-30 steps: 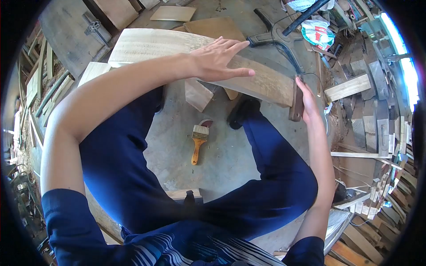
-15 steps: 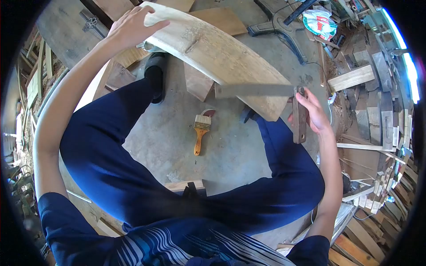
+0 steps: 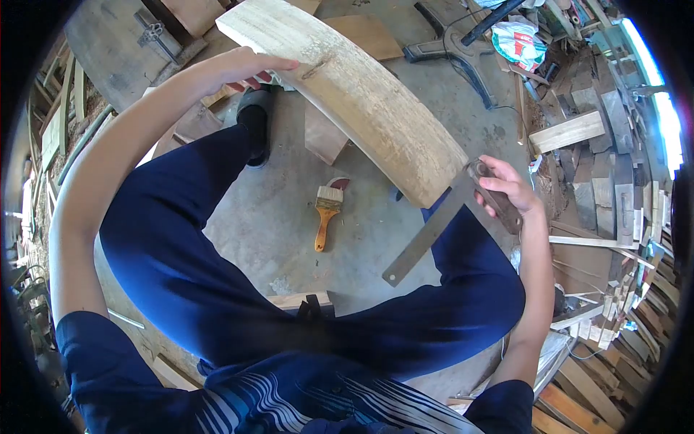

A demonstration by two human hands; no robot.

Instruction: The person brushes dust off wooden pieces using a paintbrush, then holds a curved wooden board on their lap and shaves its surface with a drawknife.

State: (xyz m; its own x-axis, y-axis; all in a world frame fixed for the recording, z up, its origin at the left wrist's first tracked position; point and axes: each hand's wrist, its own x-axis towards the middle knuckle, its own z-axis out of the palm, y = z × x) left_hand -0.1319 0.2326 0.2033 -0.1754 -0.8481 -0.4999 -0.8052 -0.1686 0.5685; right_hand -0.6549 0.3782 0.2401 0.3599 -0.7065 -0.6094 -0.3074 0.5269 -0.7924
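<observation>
A long, curved wooden board (image 3: pixel 372 101) slants from the upper left down to the right, over the floor. My left hand (image 3: pixel 249 66) grips its near edge left of the middle, one finger on the top face and others underneath. In my right hand (image 3: pixel 510 189) is a try square, held by its dark stock. Its metal blade (image 3: pixel 426 240) points down to the left, beside the board's lower right end. Between my legs a paintbrush (image 3: pixel 327 217) lies on the floor, its bristles by a small reddish disc (image 3: pixel 339 184).
Flat wood pieces (image 3: pixel 325 135) lie under and beyond the board. A dark star-shaped stand base (image 3: pixel 455 50) and a white bag (image 3: pixel 518 45) are at the back. Stacked offcuts (image 3: pixel 600 166) line the right side. A metal clamp-like tool (image 3: pixel 153 32) is at upper left.
The try square has swung from lying across the board to pointing down-left off its end. My left hand has slid right along the board's edge. The board has shifted slightly left.
</observation>
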